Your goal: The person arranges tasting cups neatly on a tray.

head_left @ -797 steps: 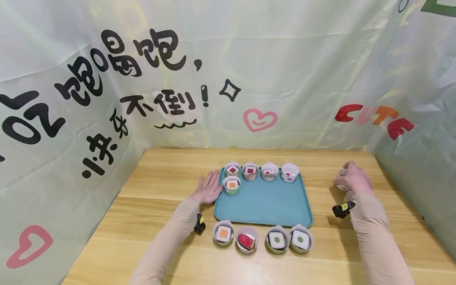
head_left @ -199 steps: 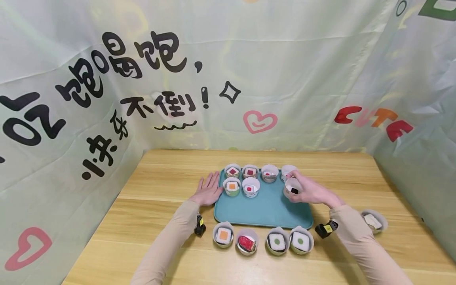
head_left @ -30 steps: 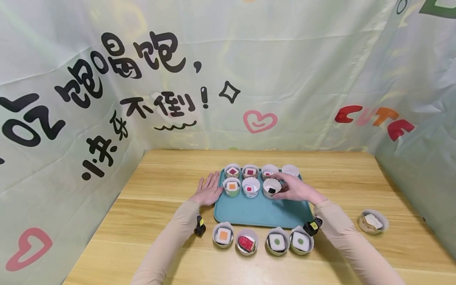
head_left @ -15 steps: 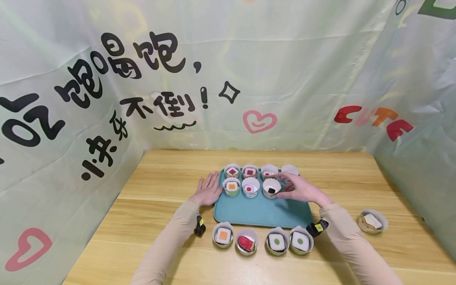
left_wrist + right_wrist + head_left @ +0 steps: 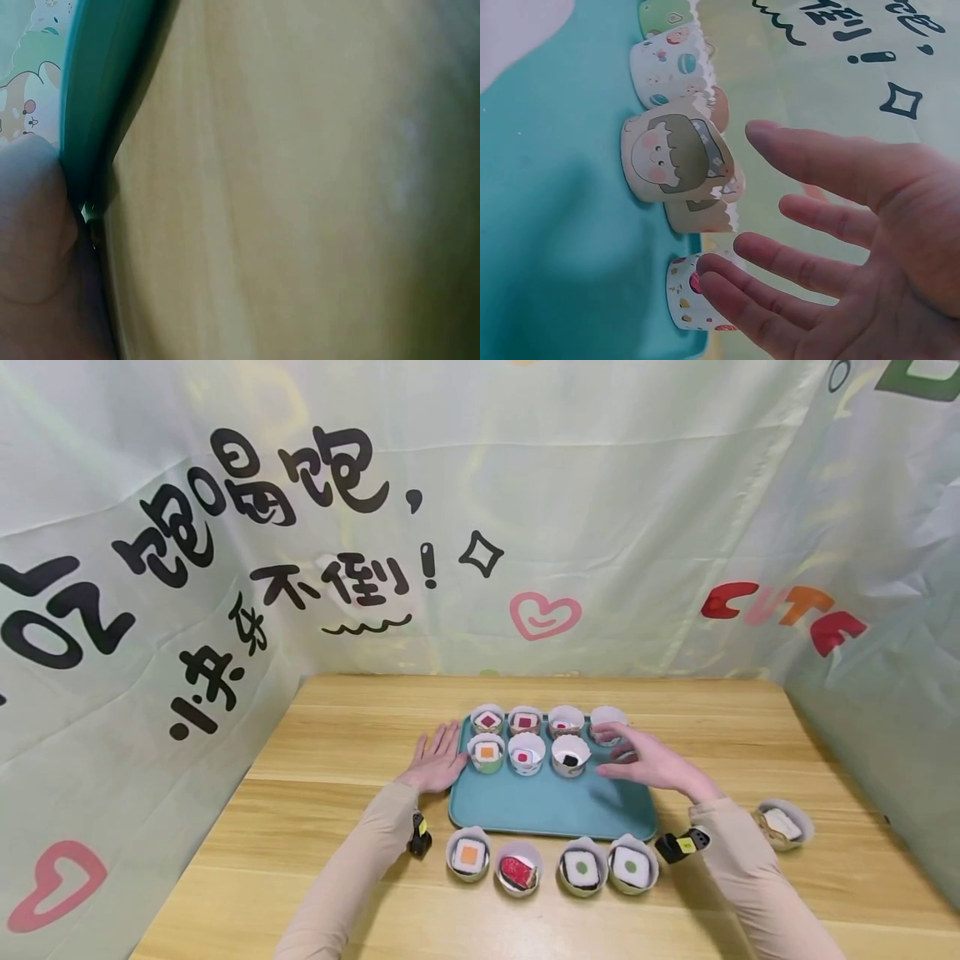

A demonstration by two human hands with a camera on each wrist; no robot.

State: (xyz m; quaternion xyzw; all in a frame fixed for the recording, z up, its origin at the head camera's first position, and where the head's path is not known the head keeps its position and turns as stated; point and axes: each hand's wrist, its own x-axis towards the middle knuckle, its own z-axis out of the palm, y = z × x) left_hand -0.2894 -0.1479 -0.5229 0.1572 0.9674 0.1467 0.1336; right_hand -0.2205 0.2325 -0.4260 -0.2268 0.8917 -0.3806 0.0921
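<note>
On the blue tray (image 5: 540, 810) stand two rows of paper baking cups with small toy sushi pieces in them. My right hand (image 5: 660, 764) hovers over the tray's right part, fingers spread and holding nothing. Just left of it is the second row's last cup (image 5: 559, 768), with a black piece inside. In the right wrist view that cup (image 5: 654, 157) shows a cartoon face, apart from the thumb and fingers. My left hand (image 5: 435, 766) lies flat with straight fingers against the tray's left edge. Its thumb (image 5: 34, 217) touches the rim in the left wrist view.
In front of the tray, cups hold an orange-topped piece (image 5: 469, 855), a red piece (image 5: 517, 872) and green-dotted pieces (image 5: 582, 868). Another cup (image 5: 783, 823) with a white piece stands at the right, beside the right sleeve. Printed cloth hangs behind the wooden table.
Two cups have joined the second row since the oldest frame. My right hand carried the latest leftward, let go, and has drawn back right. My left hand has stayed put.
</note>
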